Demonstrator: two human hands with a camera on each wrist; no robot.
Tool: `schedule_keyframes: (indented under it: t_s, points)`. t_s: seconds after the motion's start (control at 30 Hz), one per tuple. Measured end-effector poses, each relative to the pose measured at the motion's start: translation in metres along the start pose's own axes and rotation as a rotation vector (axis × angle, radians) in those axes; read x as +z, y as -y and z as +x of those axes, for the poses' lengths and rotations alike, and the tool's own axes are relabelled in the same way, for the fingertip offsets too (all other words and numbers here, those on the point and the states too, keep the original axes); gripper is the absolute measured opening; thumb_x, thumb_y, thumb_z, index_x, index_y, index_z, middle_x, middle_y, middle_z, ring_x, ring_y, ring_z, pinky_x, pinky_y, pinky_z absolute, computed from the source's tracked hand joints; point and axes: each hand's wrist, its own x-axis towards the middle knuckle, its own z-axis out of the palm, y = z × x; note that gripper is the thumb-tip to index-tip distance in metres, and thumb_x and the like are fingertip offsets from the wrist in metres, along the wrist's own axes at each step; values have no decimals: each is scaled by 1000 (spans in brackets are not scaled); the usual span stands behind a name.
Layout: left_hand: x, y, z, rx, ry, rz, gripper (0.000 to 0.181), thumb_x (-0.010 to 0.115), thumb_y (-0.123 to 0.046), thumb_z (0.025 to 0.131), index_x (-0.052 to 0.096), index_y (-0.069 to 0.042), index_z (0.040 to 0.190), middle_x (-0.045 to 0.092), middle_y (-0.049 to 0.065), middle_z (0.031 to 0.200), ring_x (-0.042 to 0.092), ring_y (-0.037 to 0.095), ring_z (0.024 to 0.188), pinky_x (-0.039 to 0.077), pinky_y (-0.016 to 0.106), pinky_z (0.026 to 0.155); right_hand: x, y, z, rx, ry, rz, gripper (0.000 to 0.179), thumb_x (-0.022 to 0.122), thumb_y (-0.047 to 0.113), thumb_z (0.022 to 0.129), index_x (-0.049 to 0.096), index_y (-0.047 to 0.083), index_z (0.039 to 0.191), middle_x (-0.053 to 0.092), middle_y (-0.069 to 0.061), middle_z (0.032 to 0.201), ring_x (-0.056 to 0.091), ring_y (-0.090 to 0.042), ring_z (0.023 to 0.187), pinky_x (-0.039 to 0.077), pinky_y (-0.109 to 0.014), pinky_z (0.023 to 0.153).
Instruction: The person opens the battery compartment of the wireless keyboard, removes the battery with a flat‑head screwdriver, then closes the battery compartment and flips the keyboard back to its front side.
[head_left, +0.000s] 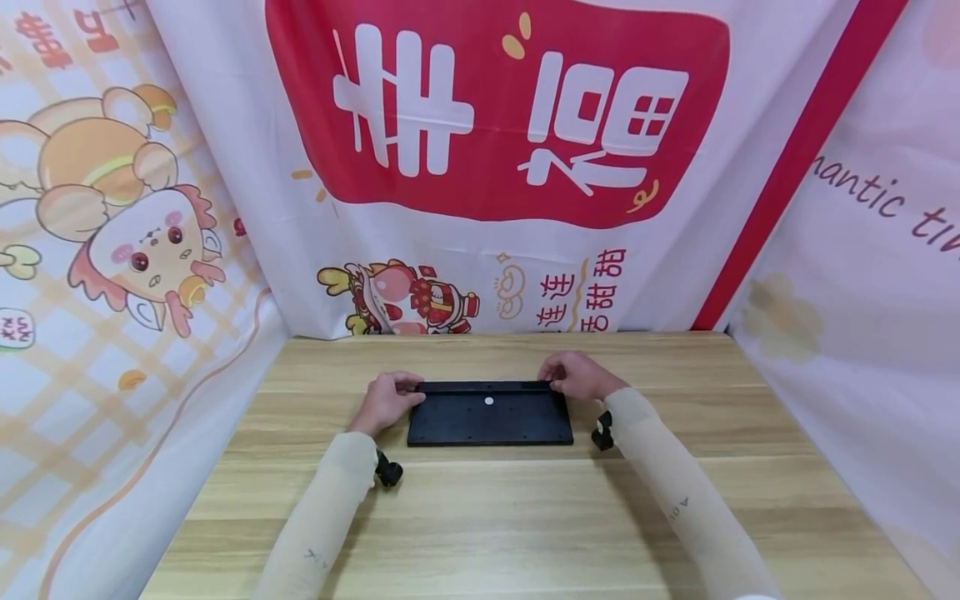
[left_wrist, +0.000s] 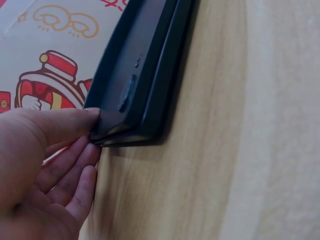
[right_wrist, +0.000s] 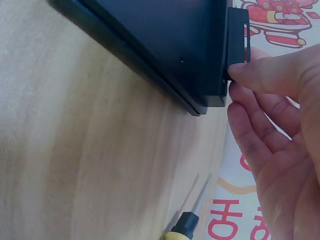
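A black keyboard (head_left: pixel 491 423) lies face down on the wooden table, its underside up and a small white round sticker near the middle of it. My left hand (head_left: pixel 386 402) pinches its far left corner; in the left wrist view the thumb presses on the top and the fingers (left_wrist: pixel 80 177) are curled beneath. At the far right corner my right hand (head_left: pixel 581 377) pinches a narrow black flip-out foot (right_wrist: pixel 238 37) that stands out from the keyboard's far edge. Little screw holes dot the underside.
A screwdriver (right_wrist: pixel 182 227) with a yellow and black handle lies on the table near the right hand, seen only in the right wrist view. Printed cloth (head_left: pixel 487 183) hangs behind the wooden table (head_left: pixel 495 517) and on both sides.
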Motion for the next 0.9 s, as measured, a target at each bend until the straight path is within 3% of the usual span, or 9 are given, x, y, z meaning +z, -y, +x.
schedule_keyframes:
  t_s: [0.3,0.53,0.9]
  points:
    - [-3,0,-1,-9,3,-1,30,77,-16,97,76,-11,127,75,14,127,71,31,119,60,47,103,-13,0,8,20,-30,31,21,65,-4,95,77,9,106,77,-5,100,67,-15,90,58,-32,80]
    - [-2,-3,-4,-6,12,-6,30,76,-14,99,76,-10,128,74,15,129,70,32,121,59,48,104,-19,-3,18,74,-52,40,21,66,-2,93,78,8,108,77,-7,103,69,-18,96,60,-38,87]
    - [-1,-6,-5,-8,-4,-5,30,77,-13,97,76,-9,127,76,15,127,72,32,118,60,47,103,-8,-18,23,108,-77,46,25,65,-8,89,78,5,107,77,-10,102,69,-19,94,62,-37,87]
